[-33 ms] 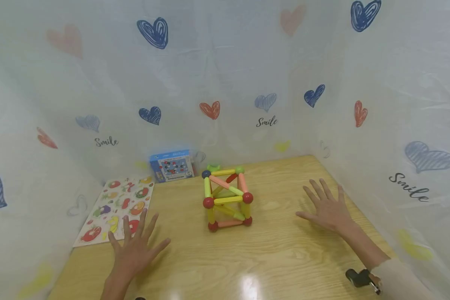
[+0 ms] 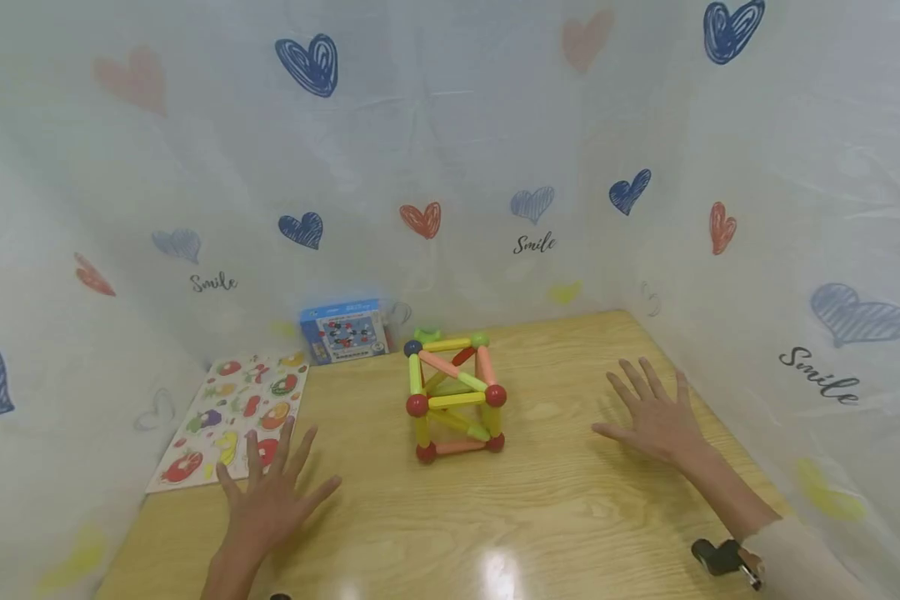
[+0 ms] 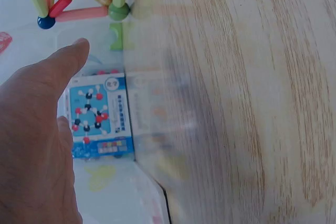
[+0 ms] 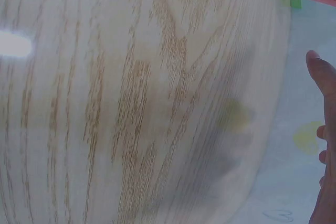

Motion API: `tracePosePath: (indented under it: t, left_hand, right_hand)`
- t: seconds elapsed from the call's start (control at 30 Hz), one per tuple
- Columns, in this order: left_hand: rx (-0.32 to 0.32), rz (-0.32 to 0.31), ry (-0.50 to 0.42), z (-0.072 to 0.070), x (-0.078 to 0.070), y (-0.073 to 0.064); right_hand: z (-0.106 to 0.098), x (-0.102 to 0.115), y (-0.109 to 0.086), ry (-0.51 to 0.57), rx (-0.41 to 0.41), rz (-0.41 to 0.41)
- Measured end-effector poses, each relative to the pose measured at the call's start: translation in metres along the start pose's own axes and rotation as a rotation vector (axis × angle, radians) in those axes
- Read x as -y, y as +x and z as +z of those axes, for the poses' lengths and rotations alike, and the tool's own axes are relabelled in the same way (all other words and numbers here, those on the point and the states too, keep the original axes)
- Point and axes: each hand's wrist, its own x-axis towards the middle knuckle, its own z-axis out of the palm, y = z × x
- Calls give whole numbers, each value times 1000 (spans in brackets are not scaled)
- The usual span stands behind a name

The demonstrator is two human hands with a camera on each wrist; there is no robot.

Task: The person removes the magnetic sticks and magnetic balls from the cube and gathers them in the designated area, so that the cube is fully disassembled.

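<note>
A cube-shaped frame of magnetic sticks and balls [image 2: 456, 400] stands in the middle of the table, its rods yellow, pink, red and green, its balls red, blue and green. To its left, my left hand [image 2: 266, 508] is held with the fingers spread wide, near the lower edge of a fruit picture sheet [image 2: 183, 450]. Off to the right, my right hand [image 2: 656, 421] likewise has its fingers spread and holds nothing. Both hands are apart from the cube. The left wrist view shows my left thumb [image 3: 68, 61] below part of the cube frame [image 3: 81, 14].
A blue toy box [image 2: 345, 332] with a molecule picture stands at the back left. Behind the cube sits a small green piece [image 2: 427, 335]. Curtains [image 2: 450, 150] printed with hearts enclose the back and sides of the wooden table [image 2: 420, 533].
</note>
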Motion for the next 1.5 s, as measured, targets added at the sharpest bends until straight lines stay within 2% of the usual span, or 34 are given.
tracePosePath:
  t: [0.13, 0.27, 0.4, 0.6, 0.73, 0.83, 0.93, 1.17, 1.5]
  left_hand:
    - [-3, 7, 1, 1, 1, 4]
    - [-26, 22, -56, -1, -4, 14]
    - [-46, 33, -235, -1, -24, 32]
    - [-73, 64, -565, 4, -65, 54]
    - [-150, 92, -763, 13, -84, 67]
    - [-208, 140, -847, 23, -93, 73]
    - [-239, 174, -876, 32, -100, 76]
    - [-286, 156, -881, 41, -107, 77]
    - [-302, 186, -897, 46, -119, 84]
  right_hand:
    - [4, 0, 2, 21, -30, -1]
    - [1, 11, 9, 97, -118, -13]
    - [-11, 39, 21, 242, -173, -31]
    - [-24, 85, 35, 465, -136, -47]
    - [-24, 108, 45, 585, -141, -66]
    - [-22, 122, 50, 651, -173, -96]
    - [-18, 133, 54, 699, -213, -132]
    - [-6, 152, 62, 749, -235, -191]
    - [4, 157, 70, 743, -310, -216]
